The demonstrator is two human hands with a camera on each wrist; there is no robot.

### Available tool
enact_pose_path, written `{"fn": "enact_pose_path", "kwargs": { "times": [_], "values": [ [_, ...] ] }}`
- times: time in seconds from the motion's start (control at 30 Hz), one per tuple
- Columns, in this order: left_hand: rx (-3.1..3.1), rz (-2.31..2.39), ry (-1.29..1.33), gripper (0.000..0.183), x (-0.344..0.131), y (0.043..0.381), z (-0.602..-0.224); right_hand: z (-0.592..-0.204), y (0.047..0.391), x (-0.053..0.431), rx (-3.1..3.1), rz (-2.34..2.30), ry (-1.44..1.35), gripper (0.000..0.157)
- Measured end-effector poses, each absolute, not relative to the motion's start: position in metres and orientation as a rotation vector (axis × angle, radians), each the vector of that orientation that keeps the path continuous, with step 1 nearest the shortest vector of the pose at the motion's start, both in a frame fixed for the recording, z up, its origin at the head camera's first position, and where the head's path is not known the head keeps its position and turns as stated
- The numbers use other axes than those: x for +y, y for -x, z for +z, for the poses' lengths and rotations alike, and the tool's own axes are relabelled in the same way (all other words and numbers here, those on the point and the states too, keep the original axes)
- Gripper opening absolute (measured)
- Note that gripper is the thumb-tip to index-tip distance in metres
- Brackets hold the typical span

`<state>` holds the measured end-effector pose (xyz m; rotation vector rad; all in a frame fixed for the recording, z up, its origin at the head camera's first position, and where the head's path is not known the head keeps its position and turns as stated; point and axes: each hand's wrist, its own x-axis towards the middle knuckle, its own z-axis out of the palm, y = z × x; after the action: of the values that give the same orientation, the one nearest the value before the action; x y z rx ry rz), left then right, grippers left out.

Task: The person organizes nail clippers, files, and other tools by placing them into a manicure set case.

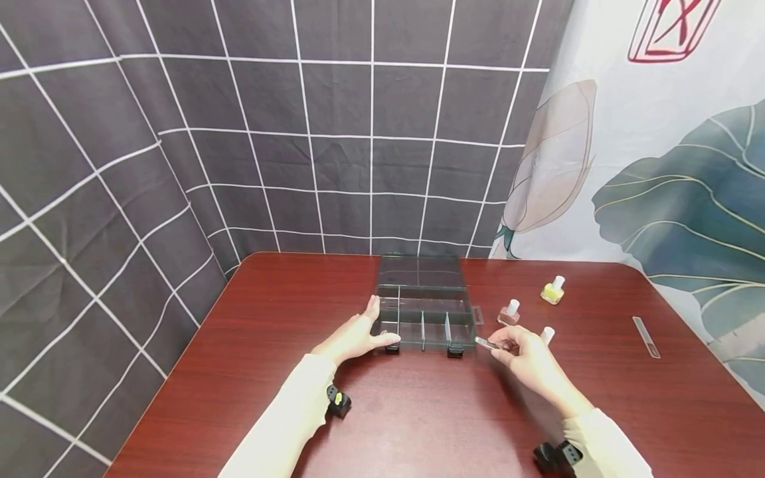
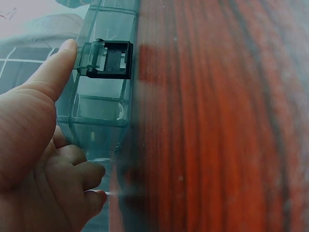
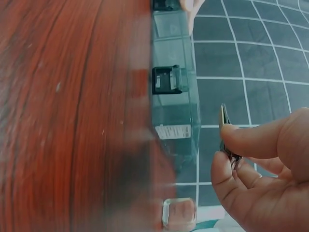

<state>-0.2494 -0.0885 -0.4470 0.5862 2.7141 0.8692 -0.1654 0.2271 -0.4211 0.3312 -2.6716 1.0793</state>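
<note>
A clear, dark-tinted plastic compartment box (image 1: 412,330) lies on the table with its lid (image 1: 420,272) tipped back. My left hand (image 1: 355,337) holds its left end, thumb at the front rim by a black latch (image 2: 112,59) and fingers along the side wall. Near the box's front right corner, my right hand (image 1: 528,358) pinches a small metal nail clipper (image 3: 225,118) between thumb and fingers. Its tip points toward the box. No loose items show inside the compartments.
Right of the box stand a pinkish nail polish bottle (image 1: 509,313) and a yellow one (image 1: 552,291). A white cap (image 1: 547,334) shows behind my right hand. A flat clear strip (image 1: 647,337) lies farther right. A grid-patterned curtain (image 1: 335,159) hangs behind the table.
</note>
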Motion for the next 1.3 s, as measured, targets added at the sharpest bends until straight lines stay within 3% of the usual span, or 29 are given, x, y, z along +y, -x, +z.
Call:
{"fn": "enact_pose_path", "kwargs": {
  "times": [1.3],
  "values": [
    [2.697, 0.878, -0.578, 0.103, -0.089, 0.251, -0.447, -0.421, 0.195, 0.170, -2.658, 1.180, -0.272, 0.012]
  ]
}}
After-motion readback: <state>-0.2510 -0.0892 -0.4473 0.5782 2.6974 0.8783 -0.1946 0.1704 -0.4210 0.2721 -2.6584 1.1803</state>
